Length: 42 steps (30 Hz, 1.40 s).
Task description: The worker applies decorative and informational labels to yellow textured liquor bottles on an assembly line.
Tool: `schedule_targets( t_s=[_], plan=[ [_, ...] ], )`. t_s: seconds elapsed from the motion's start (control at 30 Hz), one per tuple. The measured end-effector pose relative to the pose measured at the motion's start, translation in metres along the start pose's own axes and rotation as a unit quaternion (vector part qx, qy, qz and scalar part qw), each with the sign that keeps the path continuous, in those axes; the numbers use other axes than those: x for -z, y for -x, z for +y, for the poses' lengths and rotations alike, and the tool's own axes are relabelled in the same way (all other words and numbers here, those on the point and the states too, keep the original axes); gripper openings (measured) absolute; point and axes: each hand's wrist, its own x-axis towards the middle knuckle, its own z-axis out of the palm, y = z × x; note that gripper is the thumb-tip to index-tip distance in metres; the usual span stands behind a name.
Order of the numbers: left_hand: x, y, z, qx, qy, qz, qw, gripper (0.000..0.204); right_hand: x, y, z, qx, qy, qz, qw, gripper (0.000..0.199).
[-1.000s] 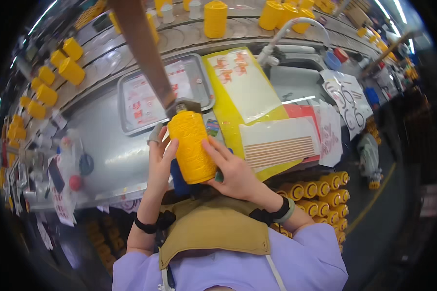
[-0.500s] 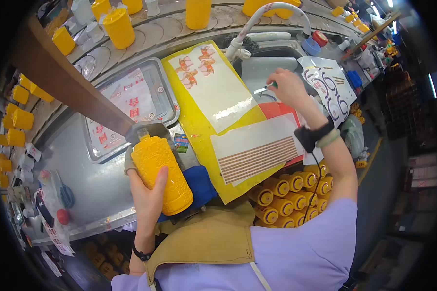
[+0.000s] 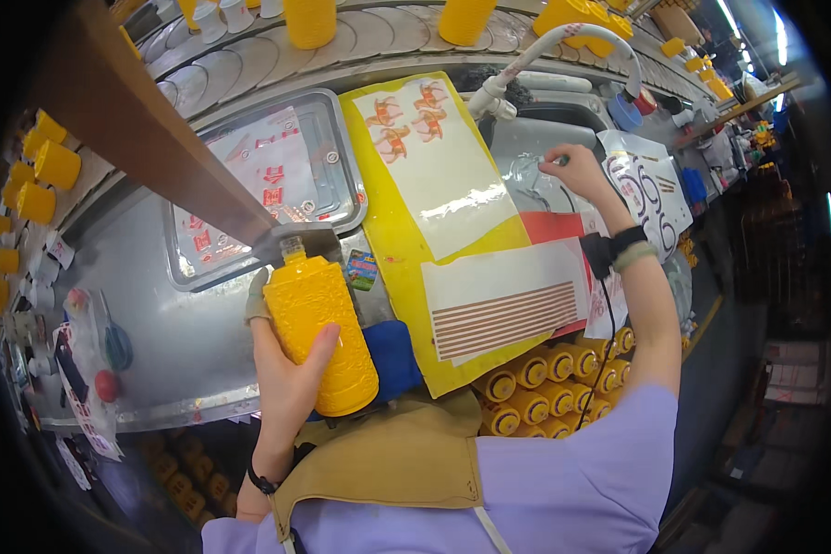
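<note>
My left hand [image 3: 284,379] grips a tall yellow embossed bottle [image 3: 321,337], held upright with its open neck just under a metal bracket [image 3: 295,242] at the end of a brown beam. My right hand [image 3: 572,172] is stretched far out to the right over the metal bench. Its fingertips pinch a small clear film or sticker near the sheets of labels. A black band [image 3: 606,253] is on that wrist. A blue pad [image 3: 392,360] lies right beside the bottle's base.
A metal tray [image 3: 337,152] with red-printed sheets lies behind the bottle. A yellow backing sheet [image 3: 392,231] and a striped label sheet [image 3: 503,300] are in the middle. Several yellow bottles [image 3: 535,379] lie stacked at the front right; more stand on the conveyor [image 3: 309,18] behind.
My right hand left the bottle and reached out right to the label sheets. My left hand alone now holds the bottle, kept upright under the bracket.
</note>
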Motion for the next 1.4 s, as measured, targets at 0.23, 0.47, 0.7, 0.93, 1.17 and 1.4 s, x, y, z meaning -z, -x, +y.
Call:
schedule_targets(
  t_s=[0.23,0.47,0.7,0.93,1.17,1.4],
  plan=[
    [-0.004,0.002,0.01,0.004,0.02,-0.001,1.0,0.09,0.029,0.052,-0.126,0.005,-0.15,0.054,0.987,0.026],
    [0.009,0.007,0.011,0.027,0.138,-0.079,0.987,0.083,0.004,0.095,-0.217,0.101,-0.267,-0.005,0.958,0.026],
    [0.01,0.004,-0.007,-0.039,0.103,-0.049,0.993,0.088,-0.022,0.102,-0.261,0.109,-0.332,-0.061,0.935,0.024],
    [0.004,0.005,0.004,-0.06,-0.155,0.002,0.986,0.114,-0.029,0.099,-0.272,0.158,-0.31,-0.027,0.937,0.02],
    [0.021,-0.004,-0.009,0.007,0.071,-0.078,0.994,0.107,-0.03,0.104,-0.276,0.154,-0.325,-0.024,0.933,0.028],
    [0.0,0.002,0.003,0.025,0.096,-0.035,0.994,0.097,-0.033,0.106,-0.277,0.142,-0.333,-0.029,0.932,0.032]
  ],
)
